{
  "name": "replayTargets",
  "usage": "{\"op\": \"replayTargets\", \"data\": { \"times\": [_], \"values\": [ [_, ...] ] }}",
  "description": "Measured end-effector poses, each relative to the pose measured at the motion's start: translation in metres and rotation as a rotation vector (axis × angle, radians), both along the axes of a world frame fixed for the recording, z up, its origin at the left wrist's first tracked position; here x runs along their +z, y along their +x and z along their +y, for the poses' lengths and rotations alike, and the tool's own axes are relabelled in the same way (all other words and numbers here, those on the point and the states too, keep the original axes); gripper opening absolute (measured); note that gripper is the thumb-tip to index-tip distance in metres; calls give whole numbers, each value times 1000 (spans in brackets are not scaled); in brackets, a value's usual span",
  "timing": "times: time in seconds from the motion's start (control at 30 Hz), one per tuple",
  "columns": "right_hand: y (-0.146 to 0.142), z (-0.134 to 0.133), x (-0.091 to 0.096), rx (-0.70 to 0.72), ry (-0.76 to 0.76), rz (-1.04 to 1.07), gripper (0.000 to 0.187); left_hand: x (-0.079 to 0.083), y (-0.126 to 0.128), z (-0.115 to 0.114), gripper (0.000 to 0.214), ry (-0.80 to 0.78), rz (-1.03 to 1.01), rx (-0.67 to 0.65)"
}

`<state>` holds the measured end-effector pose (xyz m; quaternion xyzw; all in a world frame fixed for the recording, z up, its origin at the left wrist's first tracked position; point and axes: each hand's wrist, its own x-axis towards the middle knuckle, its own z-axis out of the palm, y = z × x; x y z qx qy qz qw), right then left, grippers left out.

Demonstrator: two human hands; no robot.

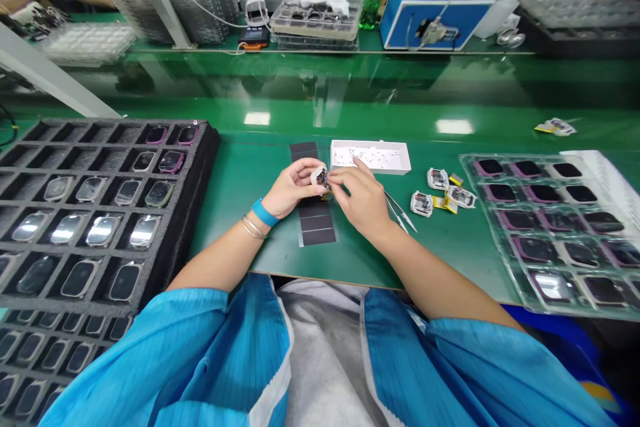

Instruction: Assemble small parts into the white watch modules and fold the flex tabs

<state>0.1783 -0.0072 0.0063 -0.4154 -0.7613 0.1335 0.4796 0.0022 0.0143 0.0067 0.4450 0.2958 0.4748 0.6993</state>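
Observation:
My left hand [293, 188] is closed around a small white watch case [319, 177], held just above a dark strip of pads [315, 213] on the green bench. My right hand [361, 197] pinches at the case's open side, fingers pressed together on something too small to name. Metal tweezers [400, 213] lie on the mat right beside my right hand. A shallow white box [371, 155] of tiny parts sits just beyond both hands.
A black foam tray [95, 213] of finished watches fills the left. A clear plastic tray [555, 233] of watch bodies lies at the right. Three loose watch cases with yellow tabs [443, 192] lie between. A blue machine [430, 13] and stacked trays stand across the belt.

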Motion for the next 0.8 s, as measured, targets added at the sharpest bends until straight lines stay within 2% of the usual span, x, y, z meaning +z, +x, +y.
{"op": "replayTargets", "data": {
  "times": [0.1, 0.2, 0.23, 0.3, 0.37, 0.5, 0.63, 0.8],
  "values": [
    [0, 4, 1, 44, -241, 191, 7, 3, -3, 0, 61, -51, -39, -31],
    [2, 7, 5, 268, -662, 482, 41, 7, -7, 0, 64, -82, -116, -47],
    [3, 8, 7, 352, -798, 529, 48, 8, -8, 0, 65, -86, -135, -46],
    [7, 8, 11, 454, -992, 538, 48, 11, -11, -1, 68, -99, -153, -44],
    [11, 8, 18, 474, -1064, 531, 43, 13, -13, -1, 71, -113, -150, -40],
    [21, 5, 35, 503, -1020, 580, 40, 15, -15, -1, 72, -141, -96, -40],
    [28, 2, 46, 542, -836, 536, 41, 13, -15, -2, 71, -167, -49, -83],
    [24, 0, 40, 339, -484, 404, 33, 7, -11, -1, 73, -206, -17, -250]
  ]
}}
